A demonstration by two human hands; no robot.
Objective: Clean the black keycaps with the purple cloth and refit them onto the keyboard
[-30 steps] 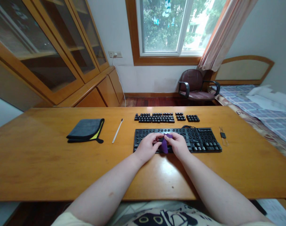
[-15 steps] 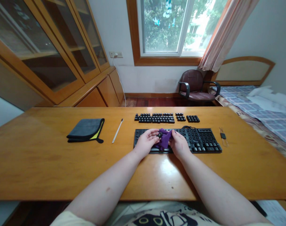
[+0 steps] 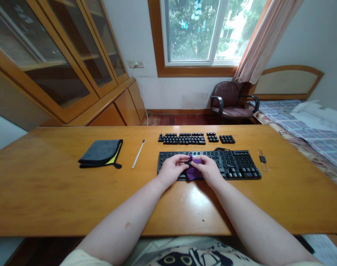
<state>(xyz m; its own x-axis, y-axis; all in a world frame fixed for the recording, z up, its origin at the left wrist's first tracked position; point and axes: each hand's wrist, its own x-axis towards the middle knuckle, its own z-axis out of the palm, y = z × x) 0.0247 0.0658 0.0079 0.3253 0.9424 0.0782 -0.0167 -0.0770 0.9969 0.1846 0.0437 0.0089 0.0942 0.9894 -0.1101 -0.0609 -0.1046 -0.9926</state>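
My left hand point(image 3: 172, 168) pinches a small black keycap point(image 3: 188, 162), partly hidden by the fingers. Against it, my right hand point(image 3: 210, 169) grips a purple cloth point(image 3: 194, 173), whose loose part hangs below the fingers. Both hands are close together above the black keyboard point(image 3: 243, 166). Most of the keyboard's upper part shows bare switches, while several keycaps sit on its lower right. Behind it, loose black keycaps point(image 3: 185, 139) are laid out in rows on the desk.
A wire keycap puller point(image 3: 262, 159) lies right of the keyboard. To the left are a white toothbrush point(image 3: 138, 154) and a folded grey cloth point(image 3: 100, 152) with a yellow inside, all on the wooden desk point(image 3: 60, 199). A chair point(image 3: 228, 99) stands beyond the desk.
My right hand has moved left towards my left hand, bringing the purple cloth against the keycap. The cloth, spread upward before, now hangs lower. The things on the desk have stayed put.
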